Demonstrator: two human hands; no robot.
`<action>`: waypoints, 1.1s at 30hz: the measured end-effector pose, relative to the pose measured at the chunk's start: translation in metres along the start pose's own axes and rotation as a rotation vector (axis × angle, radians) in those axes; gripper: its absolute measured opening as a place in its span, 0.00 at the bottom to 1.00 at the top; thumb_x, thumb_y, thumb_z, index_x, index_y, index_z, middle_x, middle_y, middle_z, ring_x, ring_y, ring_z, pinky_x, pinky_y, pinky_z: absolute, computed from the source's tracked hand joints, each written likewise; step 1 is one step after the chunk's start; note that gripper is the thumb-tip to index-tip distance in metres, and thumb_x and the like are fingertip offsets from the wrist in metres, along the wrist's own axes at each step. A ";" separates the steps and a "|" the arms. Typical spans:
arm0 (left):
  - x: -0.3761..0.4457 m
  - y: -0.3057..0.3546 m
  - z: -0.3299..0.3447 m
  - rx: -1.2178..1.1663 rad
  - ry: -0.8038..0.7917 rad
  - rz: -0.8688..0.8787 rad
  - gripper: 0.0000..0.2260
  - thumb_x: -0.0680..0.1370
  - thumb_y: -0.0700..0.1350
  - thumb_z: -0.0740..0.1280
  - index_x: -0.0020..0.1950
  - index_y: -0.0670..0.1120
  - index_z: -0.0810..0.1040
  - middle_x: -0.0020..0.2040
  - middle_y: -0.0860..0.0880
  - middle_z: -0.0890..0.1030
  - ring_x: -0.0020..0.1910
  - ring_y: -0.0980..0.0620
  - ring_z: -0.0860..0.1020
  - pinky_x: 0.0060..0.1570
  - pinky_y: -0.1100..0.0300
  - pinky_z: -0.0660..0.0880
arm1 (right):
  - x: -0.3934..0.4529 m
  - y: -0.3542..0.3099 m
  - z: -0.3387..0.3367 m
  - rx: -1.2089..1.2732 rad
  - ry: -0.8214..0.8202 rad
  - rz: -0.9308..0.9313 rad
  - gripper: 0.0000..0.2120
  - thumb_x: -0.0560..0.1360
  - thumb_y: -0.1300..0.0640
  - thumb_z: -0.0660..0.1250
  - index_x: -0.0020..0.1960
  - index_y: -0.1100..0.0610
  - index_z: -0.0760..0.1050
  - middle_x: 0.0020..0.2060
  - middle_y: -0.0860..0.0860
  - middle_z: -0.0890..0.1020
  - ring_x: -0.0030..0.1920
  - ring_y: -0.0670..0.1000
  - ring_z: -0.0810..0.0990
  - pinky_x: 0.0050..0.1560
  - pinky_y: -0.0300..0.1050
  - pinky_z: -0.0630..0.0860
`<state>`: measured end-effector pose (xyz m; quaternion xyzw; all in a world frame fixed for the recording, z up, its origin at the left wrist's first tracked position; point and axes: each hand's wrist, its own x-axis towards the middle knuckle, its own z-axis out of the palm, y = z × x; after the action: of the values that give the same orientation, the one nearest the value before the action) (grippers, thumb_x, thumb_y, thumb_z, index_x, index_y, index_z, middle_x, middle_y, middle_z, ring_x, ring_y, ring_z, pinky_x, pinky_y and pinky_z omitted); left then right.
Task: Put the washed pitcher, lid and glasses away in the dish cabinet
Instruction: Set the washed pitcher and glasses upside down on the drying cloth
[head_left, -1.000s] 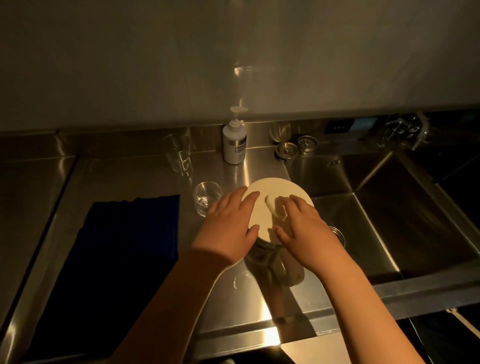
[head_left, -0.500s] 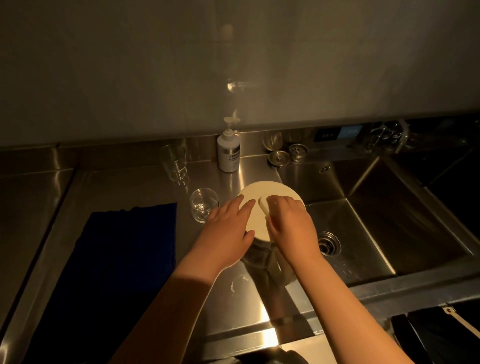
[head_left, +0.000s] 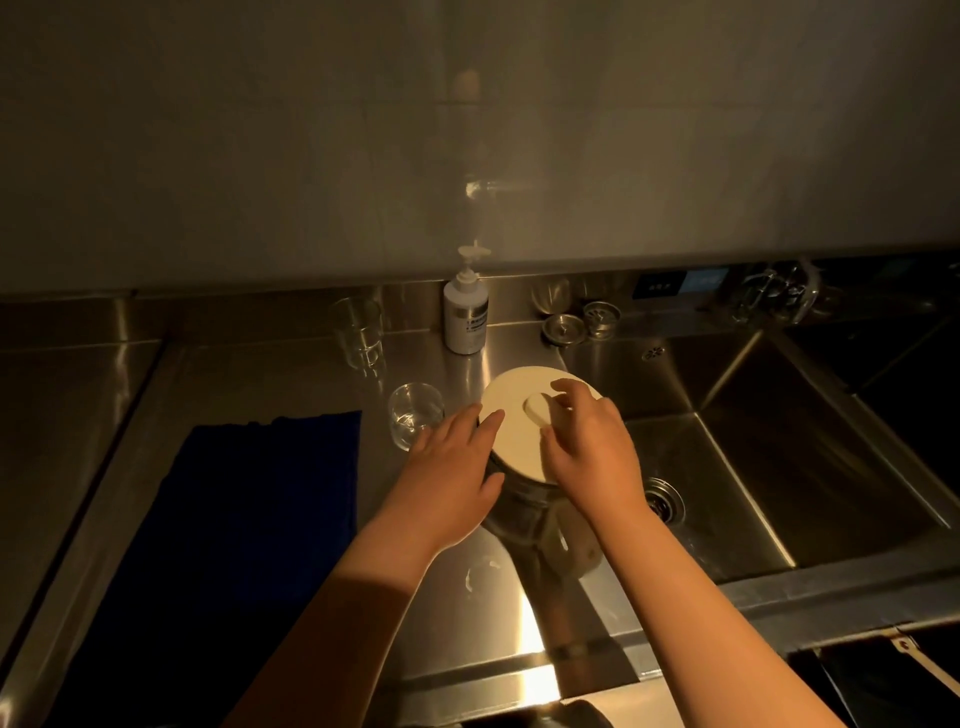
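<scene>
A clear pitcher (head_left: 524, 512) stands on the steel counter (head_left: 291, 384) beside the sink, with a round white lid (head_left: 514, 421) sitting on top. My left hand (head_left: 452, 467) rests on the lid's left edge with fairly straight fingers, the thumb against the pitcher's side. My right hand (head_left: 592, 447) pinches the raised knob at the lid's middle with curled fingers. A short clear glass (head_left: 415, 415) stands just left of the pitcher. A taller clear glass (head_left: 361, 332) stands further back by the wall.
A white soap pump bottle (head_left: 465, 317) stands at the back wall. Two metal drain strainers (head_left: 563, 327) lie right of it. A dark blue cloth (head_left: 249, 493) covers the counter at left. The deep steel sink (head_left: 779, 441) opens at right.
My right hand has shifted on the lid's knob, its fingers now curled over it from the right. My left hand stays on the lid's left edge. The view has tilted slightly.
</scene>
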<state>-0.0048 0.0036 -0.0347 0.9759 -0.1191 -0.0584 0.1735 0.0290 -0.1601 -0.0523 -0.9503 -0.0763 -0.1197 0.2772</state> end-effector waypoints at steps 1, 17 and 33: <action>0.000 0.001 0.000 -0.005 0.002 -0.002 0.29 0.81 0.51 0.58 0.78 0.52 0.46 0.78 0.50 0.50 0.76 0.51 0.50 0.74 0.52 0.48 | 0.000 0.000 -0.002 0.013 0.010 -0.009 0.21 0.73 0.59 0.67 0.65 0.57 0.67 0.55 0.55 0.77 0.56 0.55 0.73 0.47 0.51 0.76; 0.019 0.011 0.017 0.026 -0.093 -0.143 0.27 0.82 0.47 0.54 0.78 0.51 0.45 0.78 0.51 0.41 0.77 0.51 0.43 0.74 0.53 0.44 | 0.057 0.038 -0.025 0.067 -0.012 0.004 0.25 0.73 0.61 0.68 0.68 0.54 0.65 0.60 0.56 0.71 0.59 0.54 0.74 0.56 0.44 0.71; 0.038 0.014 0.043 0.249 0.076 -0.313 0.30 0.77 0.44 0.65 0.76 0.45 0.56 0.78 0.45 0.55 0.76 0.44 0.55 0.68 0.45 0.65 | 0.140 0.074 0.001 0.152 -0.123 -0.044 0.25 0.73 0.64 0.67 0.68 0.55 0.65 0.63 0.59 0.69 0.59 0.58 0.73 0.58 0.49 0.71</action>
<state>0.0224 -0.0329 -0.0726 0.9979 0.0342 -0.0328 0.0445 0.1796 -0.2099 -0.0532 -0.9302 -0.1229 -0.0610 0.3405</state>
